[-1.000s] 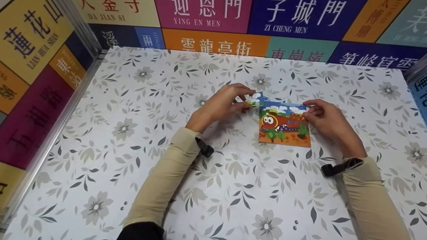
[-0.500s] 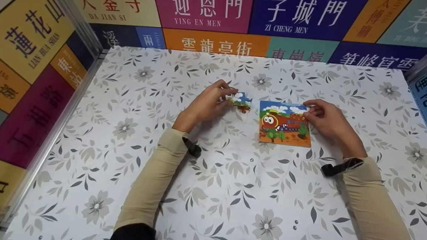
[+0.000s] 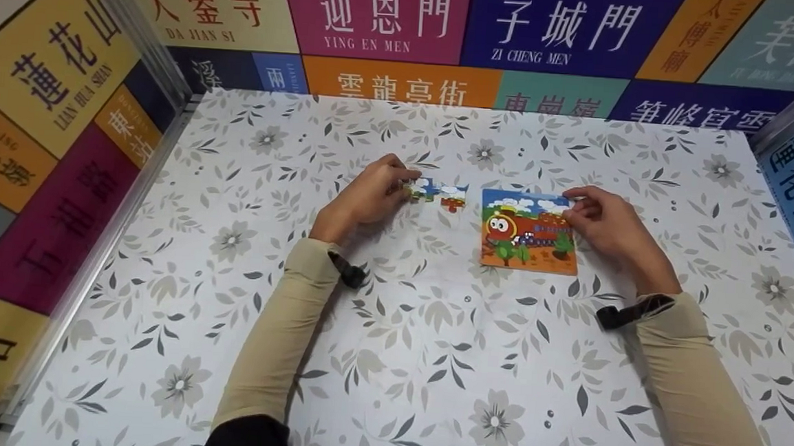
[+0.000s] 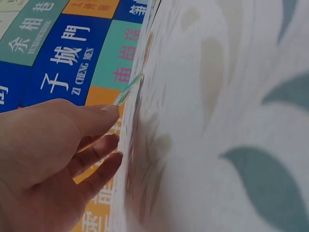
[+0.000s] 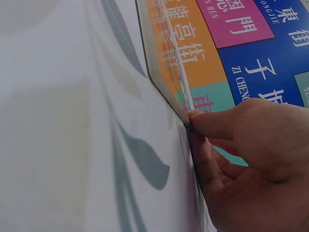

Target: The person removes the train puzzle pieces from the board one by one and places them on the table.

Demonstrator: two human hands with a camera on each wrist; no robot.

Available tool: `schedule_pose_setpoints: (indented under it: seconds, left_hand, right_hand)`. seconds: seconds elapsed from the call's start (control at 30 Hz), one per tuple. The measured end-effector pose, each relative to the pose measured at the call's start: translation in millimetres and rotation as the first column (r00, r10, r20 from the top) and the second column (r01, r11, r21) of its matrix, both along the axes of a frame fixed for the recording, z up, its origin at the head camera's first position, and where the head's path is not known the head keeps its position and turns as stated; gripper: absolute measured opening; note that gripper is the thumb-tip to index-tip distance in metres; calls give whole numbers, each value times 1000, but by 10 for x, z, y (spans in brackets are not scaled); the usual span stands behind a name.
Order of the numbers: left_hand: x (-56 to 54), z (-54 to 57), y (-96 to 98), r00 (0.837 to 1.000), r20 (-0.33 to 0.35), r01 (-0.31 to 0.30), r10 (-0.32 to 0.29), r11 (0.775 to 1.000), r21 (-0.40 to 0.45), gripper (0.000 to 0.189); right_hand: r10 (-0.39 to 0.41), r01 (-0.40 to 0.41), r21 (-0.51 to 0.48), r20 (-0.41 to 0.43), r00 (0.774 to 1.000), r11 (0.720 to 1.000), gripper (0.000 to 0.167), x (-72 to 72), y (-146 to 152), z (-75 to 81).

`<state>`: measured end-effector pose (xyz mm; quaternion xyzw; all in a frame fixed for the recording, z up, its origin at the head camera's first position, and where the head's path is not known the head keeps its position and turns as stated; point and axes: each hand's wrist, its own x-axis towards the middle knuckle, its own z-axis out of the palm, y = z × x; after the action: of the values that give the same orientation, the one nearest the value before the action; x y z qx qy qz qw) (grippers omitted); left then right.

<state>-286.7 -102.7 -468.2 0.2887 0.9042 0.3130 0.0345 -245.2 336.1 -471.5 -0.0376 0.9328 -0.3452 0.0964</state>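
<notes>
My left hand (image 3: 366,192) pinches a small jigsaw piece (image 3: 424,189) with blue, white and green print between thumb and fingertips. The left wrist view shows that piece (image 4: 129,91) edge-on, as a thin sliver tilted over the table. Just right of it is another jigsaw piece (image 3: 451,199) with cloud and red print. A square train picture board (image 3: 527,234) lies flat, a short gap further right. At its upper right edge my right hand (image 3: 607,221) pinches it; in the right wrist view the thumb is on top of the board (image 5: 166,72) at its corner.
The table (image 3: 389,347) wears a white cover with grey flowers and leaves. Upright panels (image 3: 382,15) with coloured lettered blocks stand along its back and sides. Each wrist carries a black strap with a small camera (image 3: 352,275).
My left hand has moved left with the jigsaw piece, away from the board's upper left corner. A second piece has come into sight beside it. The right hand stays on the board.
</notes>
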Motion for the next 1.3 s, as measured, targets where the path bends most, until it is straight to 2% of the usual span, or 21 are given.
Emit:
schedule_pose_setpoints:
  seconds: [0.17,0.4,0.7,1.1,1.3]
  left_hand:
    - [-3,-38,-30,1000,27,1,-1,1000,-9,41]
    - [-10,-74,17,1000,6,17,-16,1000,-24,35]
    - [-12,-84,78,1000,11,-20,20,999,-25,33]
    - [-29,-96,93,999,30,-13,13,1000,-6,35]
    - [-28,-69,123,998,10,-57,56,996,66,37]
  right_hand:
    - [3,-3,-11,-3,1000,1000,47,7,-3,7]
    - [-5,4,-9,-20,1000,1000,46,14,-2,3]
    - [-6,6,-24,18,1000,1000,48,8,-2,15]
    - [6,-6,-13,33,999,1000,47,17,0,28]
    - [5,-5,-6,18,1000,1000,47,2,-8,25]
